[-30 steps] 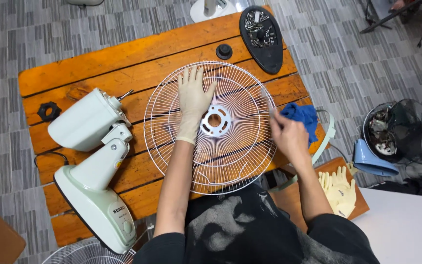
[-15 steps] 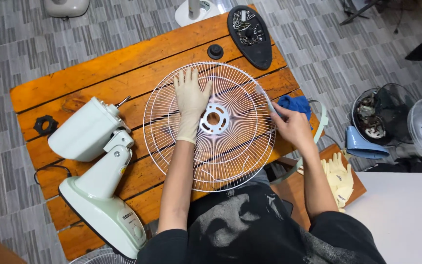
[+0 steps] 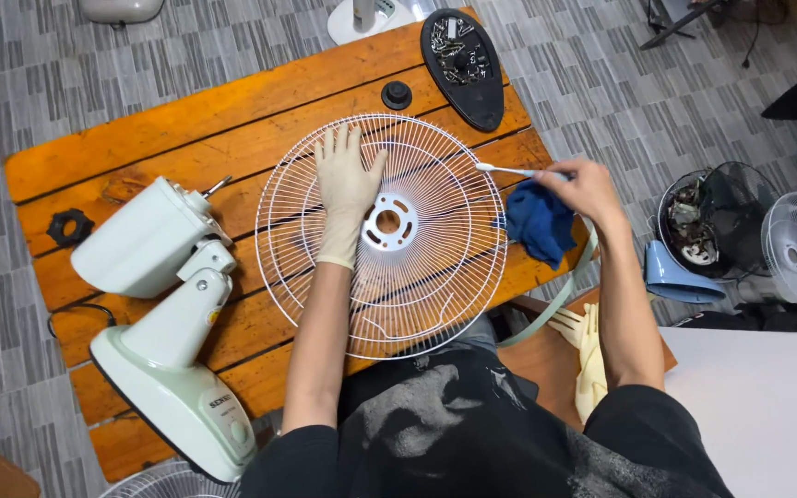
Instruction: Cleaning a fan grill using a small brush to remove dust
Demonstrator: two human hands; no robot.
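Wooden table [image 3: 186,120], orange planks, fills the view. Pale green fan body [image 3: 154,304] lies at 9 o'clock on it. White wire fan guard [image 3: 417,277] flat at table centre, metal hub plate [image 3: 387,221] in the middle. Left hand [image 3: 345,189], gloved, spread fully open and pressed flat on the guard at 10 o'clock of the hub, gripping nothing. Right hand [image 3: 588,189], bare, closed around a toothbrush [image 3: 509,171] at the guard's 2 o'clock rim, bristle end touching the wires. Blue cloth [image 3: 539,221] just under that hand. Black oval cover [image 3: 463,66] at 12 o'clock. Black knob [image 3: 396,94] just beside it.
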